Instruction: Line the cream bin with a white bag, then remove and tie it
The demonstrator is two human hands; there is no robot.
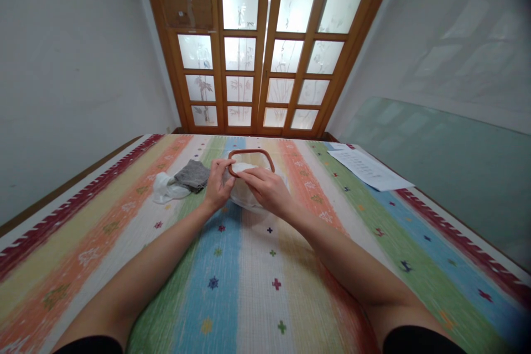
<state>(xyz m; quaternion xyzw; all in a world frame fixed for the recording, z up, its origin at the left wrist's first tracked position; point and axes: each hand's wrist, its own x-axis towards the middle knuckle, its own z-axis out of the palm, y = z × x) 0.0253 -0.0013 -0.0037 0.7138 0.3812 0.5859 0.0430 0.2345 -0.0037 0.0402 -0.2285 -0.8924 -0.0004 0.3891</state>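
Note:
A clear container with a reddish-brown rim (265, 156) stands near the middle of the striped tablecloth. My left hand (219, 183) grips the rim at its left front corner, thumb and fingers pressed together there. Against the front of the rim, my right hand (265, 188) has its fingers closed on a white, thin material (243, 167) that shows at the opening. The same pale material seems to hang around the container's lower part. To the left lie a folded grey cloth (193, 176) and a crumpled white plastic bag (166, 188), touching each other.
Printed paper sheets (371, 168) lie at the right back of the table. The striped tablecloth (257, 265) covers the table. A glass panel (448, 160) leans along the right wall. Wooden doors with frosted panes (265, 50) stand beyond the far edge.

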